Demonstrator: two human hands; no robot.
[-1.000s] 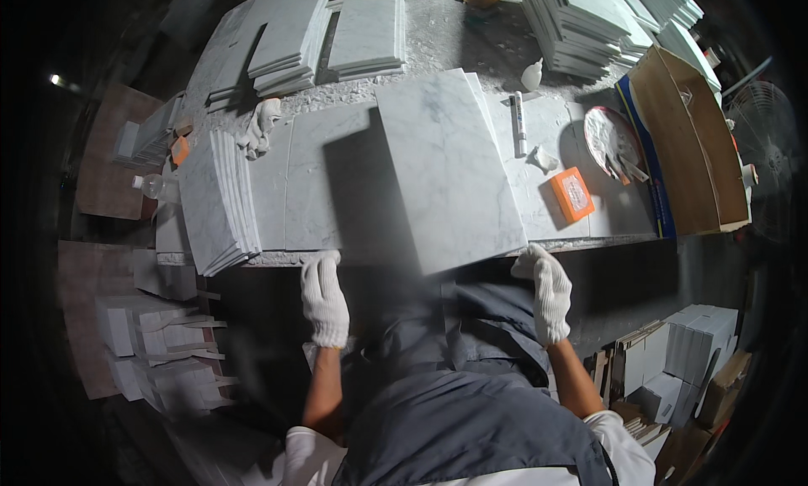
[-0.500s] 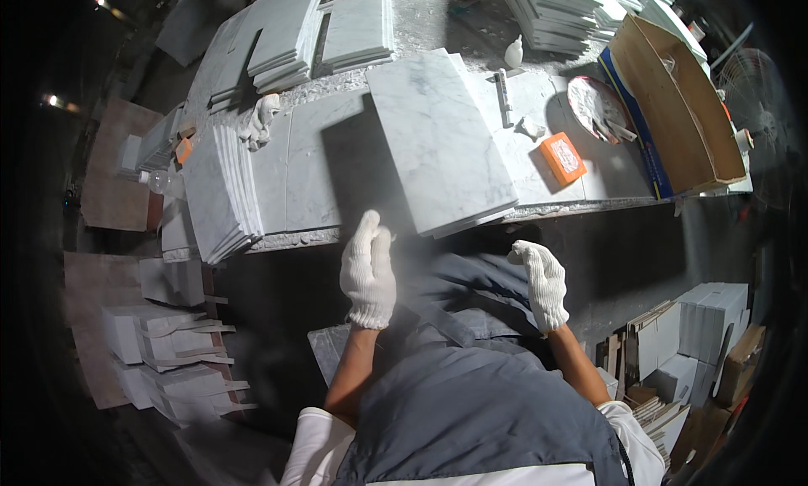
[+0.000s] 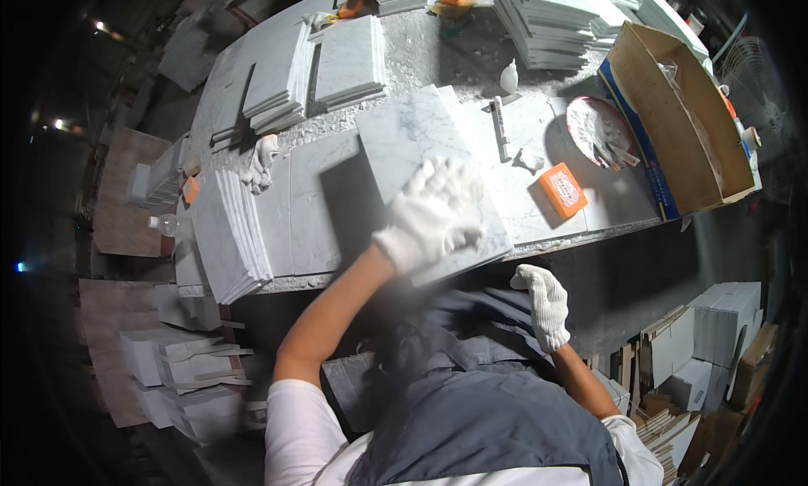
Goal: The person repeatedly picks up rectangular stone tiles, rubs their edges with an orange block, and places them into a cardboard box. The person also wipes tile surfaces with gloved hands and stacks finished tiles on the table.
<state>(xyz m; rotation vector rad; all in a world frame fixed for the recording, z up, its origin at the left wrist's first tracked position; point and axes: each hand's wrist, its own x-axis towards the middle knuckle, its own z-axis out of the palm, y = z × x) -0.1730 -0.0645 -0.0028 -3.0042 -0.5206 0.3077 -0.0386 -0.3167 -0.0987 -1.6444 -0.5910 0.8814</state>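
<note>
Left hand in a white knitted glove [image 3: 429, 217]: palm down, fingers spread wide, grasping nothing. It lies over the grey-veined white marble tile [image 3: 406, 132]; motion blur, so firmness of contact cannot be told.

Tile position: flat, set askew at the front middle of the dusty grey tabletop [image 3: 450, 48], near corner projecting past the front edge. Another pale slab shows from under its right side.

Right hand in a matching white glove [image 3: 545, 308]: off the front edge, well apart from the tile, fingers bent inward. No object visible in it; how far it is closed cannot be told.

Right of tile: white capped marker pen [image 3: 502, 128], small crumpled white lump [image 3: 531, 159], orange rectangular block with a pale printed face [image 3: 562, 191], round red-rimmed dish with white residue [image 3: 596, 132], open brown cardboard box with a blue side [image 3: 673, 116].

Left of tile: slanted stack of thin white tiles [image 3: 225, 238]; crumpled white cloth item [image 3: 263, 162] just behind it.
</note>
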